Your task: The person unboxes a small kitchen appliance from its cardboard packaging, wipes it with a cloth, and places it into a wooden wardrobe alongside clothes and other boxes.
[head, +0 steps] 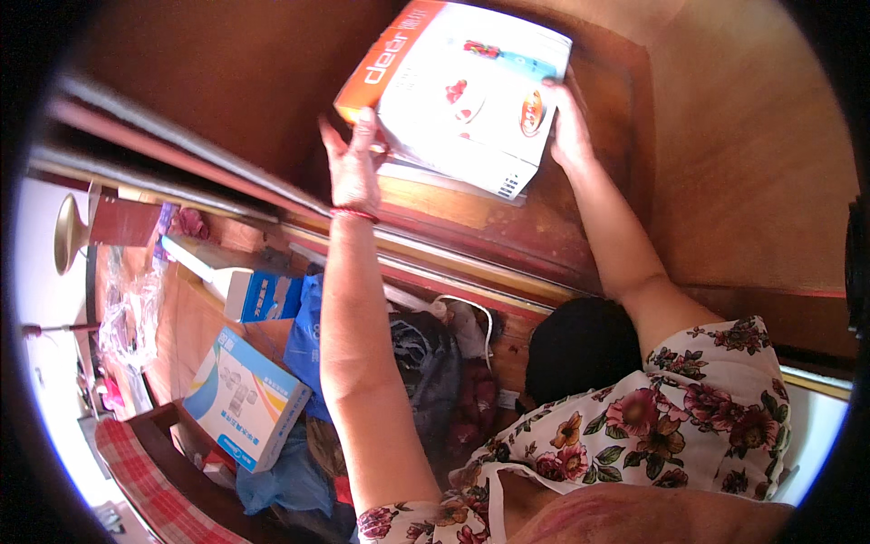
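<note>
A white and orange cardboard product box (455,102) with pictures of food and a Deer brand mark is held up inside a reddish-brown wooden cabinet. At its lower left corner is my left hand (353,160), thumb and fingers against the box, a red cord bracelet on the wrist. Its right side is gripped by my right hand (569,126), with some fingers hidden behind the box. Under the box shows a pale flat edge, perhaps paper or card, above the wooden cabinet board (435,198).
Sliding-door tracks (435,262) cross below the cabinet opening. Lower left are a white and blue box (248,401), a small blue box (265,297), blue plastic bags (289,476), dark clothing (425,367) and a white cable (486,309). A red checked cloth (153,483) lies at the edge.
</note>
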Demonstrator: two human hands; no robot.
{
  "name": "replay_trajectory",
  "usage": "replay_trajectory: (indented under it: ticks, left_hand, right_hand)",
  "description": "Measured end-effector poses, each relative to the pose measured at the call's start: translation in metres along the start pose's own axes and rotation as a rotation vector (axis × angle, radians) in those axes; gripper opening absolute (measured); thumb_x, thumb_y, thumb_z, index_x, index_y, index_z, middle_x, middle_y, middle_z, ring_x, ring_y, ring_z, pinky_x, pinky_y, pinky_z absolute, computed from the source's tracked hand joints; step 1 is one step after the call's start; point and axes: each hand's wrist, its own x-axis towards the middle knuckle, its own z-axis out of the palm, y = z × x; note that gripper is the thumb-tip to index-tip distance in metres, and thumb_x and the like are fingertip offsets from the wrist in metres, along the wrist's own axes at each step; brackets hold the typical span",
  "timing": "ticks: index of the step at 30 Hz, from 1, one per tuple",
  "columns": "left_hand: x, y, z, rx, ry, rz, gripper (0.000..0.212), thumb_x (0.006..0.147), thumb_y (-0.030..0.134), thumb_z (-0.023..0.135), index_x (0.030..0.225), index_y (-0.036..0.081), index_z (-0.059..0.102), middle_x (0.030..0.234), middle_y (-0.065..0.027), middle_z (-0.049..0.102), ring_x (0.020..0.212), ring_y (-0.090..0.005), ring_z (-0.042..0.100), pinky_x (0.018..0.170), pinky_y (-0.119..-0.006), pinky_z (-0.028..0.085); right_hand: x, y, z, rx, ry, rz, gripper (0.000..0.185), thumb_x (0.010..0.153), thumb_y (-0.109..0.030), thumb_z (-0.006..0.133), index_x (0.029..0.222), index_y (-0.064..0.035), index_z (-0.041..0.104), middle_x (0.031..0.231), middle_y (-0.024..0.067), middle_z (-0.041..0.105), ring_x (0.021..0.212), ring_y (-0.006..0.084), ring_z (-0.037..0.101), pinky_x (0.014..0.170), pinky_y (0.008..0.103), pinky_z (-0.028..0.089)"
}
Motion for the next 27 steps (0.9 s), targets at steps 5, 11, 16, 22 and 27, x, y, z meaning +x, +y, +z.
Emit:
replay_trajectory:
  ticks: [5, 11, 16, 22, 27]
  left_hand:
    - [0.004, -0.005, 0.005, 0.136, -0.07, -0.035, 0.032, 0.087, 0.042, 0.062, 0.105, 0.016, 0.054, 0.087, 0.001, 0.054, 0.073, -0.0127, 0.052, 0.064, -0.034, 0.05]
    - [-0.023, -0.02, 0.01, 0.366, 0.191, 0.029, 0.051, 0.078, 0.05, 0.068, 0.11, 0.014, 0.052, 0.098, 0.0024, 0.059, 0.085, -0.0092, 0.051, 0.064, -0.028, 0.035]
    - [-0.027, -0.04, 0.025, 0.433, 0.108, -0.173, 0.083, 0.072, 0.064, 0.066, 0.131, 0.015, 0.035, 0.141, -0.0087, 0.036, 0.126, -0.0284, 0.034, 0.083, -0.051, 0.038]
    - [-0.045, -0.087, -0.04, 0.151, 0.087, -0.469, 0.11, 0.072, 0.069, 0.062, 0.147, 0.02, -0.002, 0.151, -0.0211, -0.002, 0.137, -0.0425, 0.013, 0.096, -0.067, 0.031]
    - [-0.076, -0.101, -0.035, -0.007, -0.044, -0.513, 0.106, 0.075, 0.068, 0.058, 0.147, 0.02, -0.004, 0.151, -0.0227, -0.003, 0.136, -0.0424, 0.018, 0.097, -0.064, 0.035]
  right_hand:
    - [0.002, 0.0, -0.021, 0.18, 0.002, 0.203, 0.034, 0.086, -0.03, 0.056, 0.111, -0.0078, 0.051, 0.097, 0.0078, 0.06, 0.09, 0.019, 0.059, 0.08, 0.0363, 0.05]
    - [0.027, 0.017, -0.015, 0.315, -0.028, 0.478, 0.05, 0.082, -0.048, 0.057, 0.112, -0.0087, 0.054, 0.098, 0.0115, 0.06, 0.09, 0.0224, 0.057, 0.077, 0.0384, 0.049]
    - [0.008, 0.066, -0.043, 0.408, 0.035, 0.386, 0.07, 0.089, -0.06, 0.041, 0.126, -0.001, 0.048, 0.115, 0.0163, 0.059, 0.099, 0.0267, 0.058, 0.085, 0.0382, 0.049]
    - [-0.05, 0.071, -0.011, 0.152, -0.026, 0.87, 0.059, 0.092, -0.054, 0.04, 0.13, -0.0091, 0.046, 0.129, 0.0178, 0.049, 0.109, 0.0406, 0.052, 0.085, 0.0544, 0.046]
    - [-0.061, 0.076, -0.026, 0.15, 0.041, 0.928, 0.058, 0.092, -0.054, 0.04, 0.13, -0.0103, 0.045, 0.131, 0.0179, 0.046, 0.11, 0.0427, 0.049, 0.086, 0.0571, 0.044]
